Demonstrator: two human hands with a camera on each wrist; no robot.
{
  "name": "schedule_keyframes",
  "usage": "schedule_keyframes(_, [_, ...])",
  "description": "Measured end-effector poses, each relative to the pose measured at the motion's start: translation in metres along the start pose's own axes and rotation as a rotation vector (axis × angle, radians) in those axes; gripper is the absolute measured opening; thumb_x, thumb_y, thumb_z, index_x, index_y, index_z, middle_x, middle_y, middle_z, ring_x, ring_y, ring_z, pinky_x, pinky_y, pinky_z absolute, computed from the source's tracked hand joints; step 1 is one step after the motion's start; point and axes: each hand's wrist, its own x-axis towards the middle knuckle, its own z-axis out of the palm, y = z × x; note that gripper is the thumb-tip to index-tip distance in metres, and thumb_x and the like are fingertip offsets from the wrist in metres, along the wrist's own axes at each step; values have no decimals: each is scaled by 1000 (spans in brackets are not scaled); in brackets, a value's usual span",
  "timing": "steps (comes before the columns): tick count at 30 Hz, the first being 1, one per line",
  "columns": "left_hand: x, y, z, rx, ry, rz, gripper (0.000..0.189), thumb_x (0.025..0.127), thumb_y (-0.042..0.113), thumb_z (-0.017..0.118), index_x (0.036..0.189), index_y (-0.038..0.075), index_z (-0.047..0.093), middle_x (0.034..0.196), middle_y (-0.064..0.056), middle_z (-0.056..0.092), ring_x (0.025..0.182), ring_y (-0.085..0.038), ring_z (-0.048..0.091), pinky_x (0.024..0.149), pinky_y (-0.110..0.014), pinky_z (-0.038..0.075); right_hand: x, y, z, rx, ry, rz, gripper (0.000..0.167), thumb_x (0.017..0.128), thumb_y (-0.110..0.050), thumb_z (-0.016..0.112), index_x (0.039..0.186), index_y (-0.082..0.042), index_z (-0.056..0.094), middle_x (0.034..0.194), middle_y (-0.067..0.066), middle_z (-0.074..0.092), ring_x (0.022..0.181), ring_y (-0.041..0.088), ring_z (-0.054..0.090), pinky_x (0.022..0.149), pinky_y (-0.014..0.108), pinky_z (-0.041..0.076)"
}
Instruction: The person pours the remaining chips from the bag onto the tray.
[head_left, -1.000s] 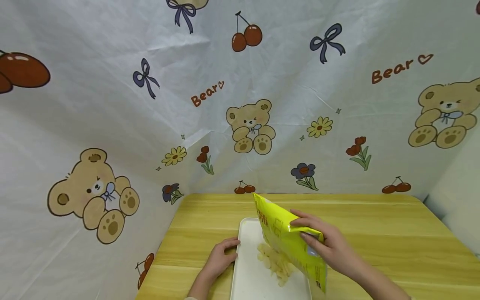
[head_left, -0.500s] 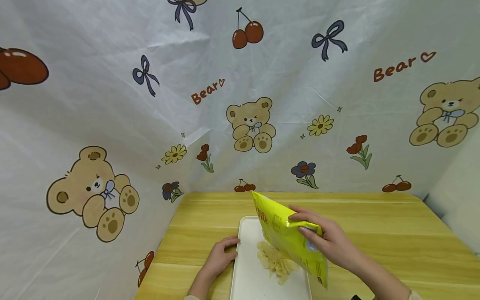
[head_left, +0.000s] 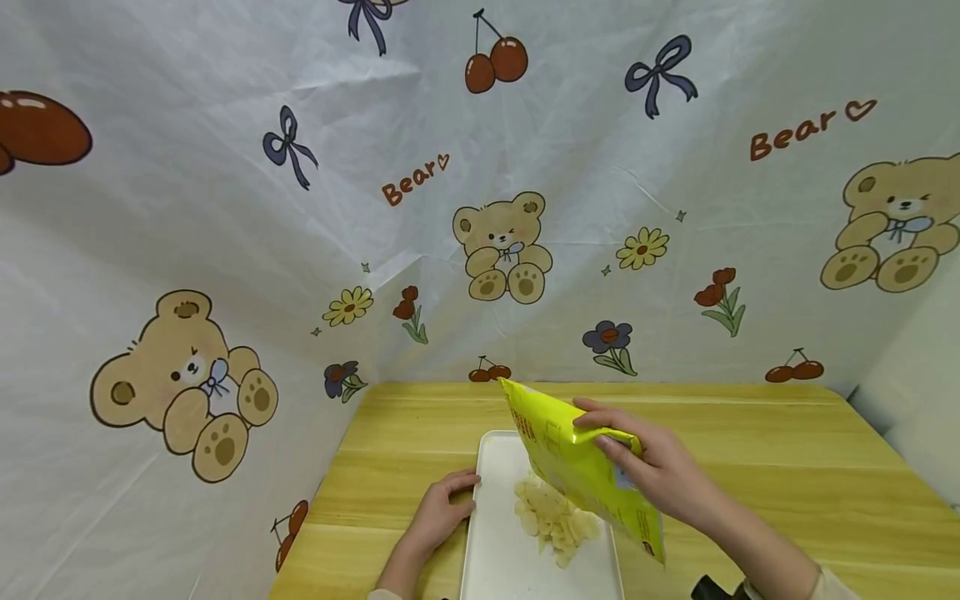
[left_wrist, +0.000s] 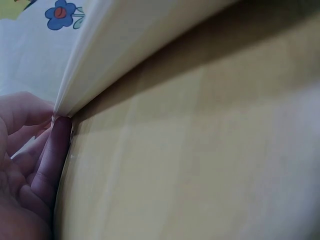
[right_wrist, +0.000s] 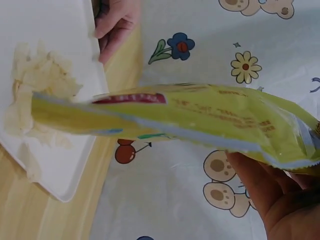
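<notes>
My right hand (head_left: 663,467) grips a yellow chip bag (head_left: 573,471) near its upper right end, holding it tilted above the tray. In the right wrist view the bag (right_wrist: 200,117) stretches from the fingers toward a heap of potato chips (right_wrist: 42,75). Those pale chips (head_left: 555,529) lie on the white rectangular tray (head_left: 491,550), partly covered by the bag. At the tray's left side, my left hand (head_left: 441,512) holds the rim with its fingertips. The left wrist view shows the left hand's fingers (left_wrist: 50,162) bent at the tray's edge (left_wrist: 135,45).
A wood-grain table (head_left: 795,483) lies under everything. White sheeting (head_left: 570,150) printed with bears, cherries and flowers stands behind it and on the left. A small dark object (head_left: 708,588) shows near the right forearm at the bottom.
The chip bag and right hand have risen slightly, and the bag's lower end has swung up and right. More of the chip heap shows. The left hand stays on the tray's rim.
</notes>
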Motion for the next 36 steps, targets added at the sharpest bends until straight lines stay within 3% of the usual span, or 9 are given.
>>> schedule_keyframes(13, [3,-1,-1,28,4,10,38,89,5,68,127,9,68,144,-13,56,140,-41,43,113,-58,36,4,0,4,0,17,-5,26,104,-16,52,122,-28,66,146,1,58,133,22,56,95,20,52])
schedule_keyframes(36, [0,0,-1,-20,3,5,38,88,5,69,127,10,69,145,-12,56,141,-39,44,113,-56,35,2,1,5,-22,17,11,26,103,-15,53,124,-26,67,144,2,59,130,29,58,94,22,54])
